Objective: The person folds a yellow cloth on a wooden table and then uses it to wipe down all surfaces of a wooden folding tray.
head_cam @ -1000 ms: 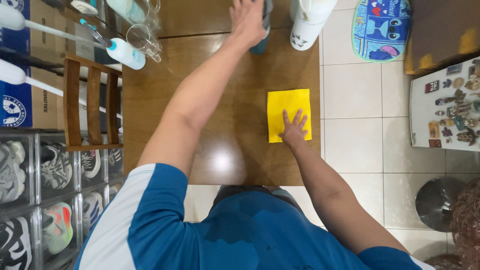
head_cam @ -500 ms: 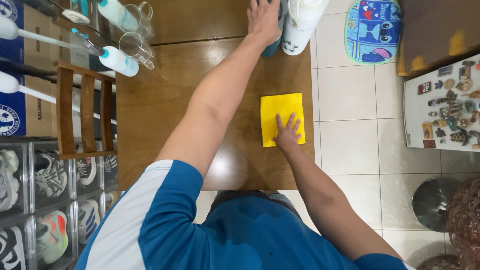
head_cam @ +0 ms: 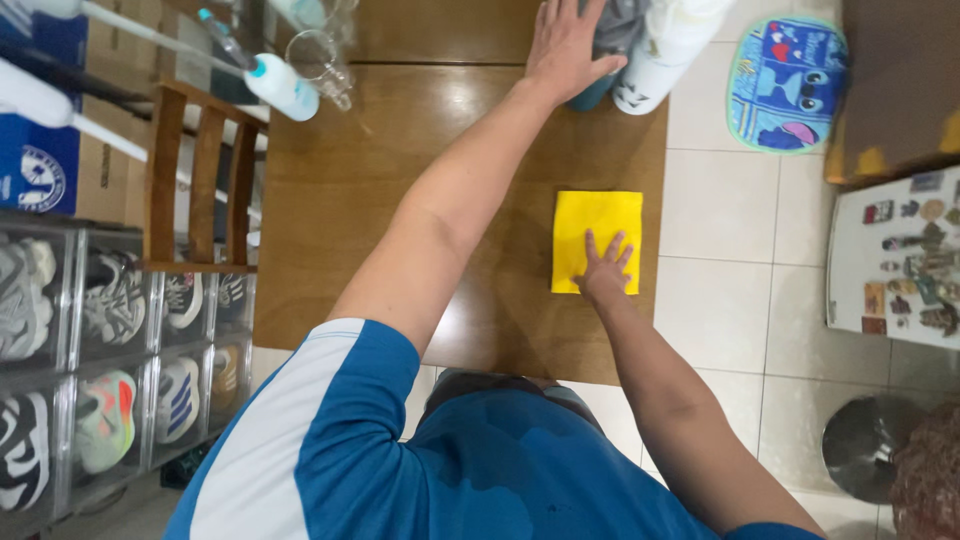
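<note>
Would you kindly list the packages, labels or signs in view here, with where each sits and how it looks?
Cardboard box: far left, beside the wooden chair; blue with a round white emblem.
Clear shoe boxes: lower left, stacked; see-through, sneakers inside.
Magnets: right edge, on a white panel; small, mixed colours.
White bottle: table's far end, by the left hand; small dark markings.

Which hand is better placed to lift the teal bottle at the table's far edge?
Left. The left hand already rests on the teal bottle; the right hand lies flat on the yellow cloth, nearer the body.

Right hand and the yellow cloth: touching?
Touching. Head view shows the right hand lying flat on the yellow cloth, fingers spread over its lower part.
</note>
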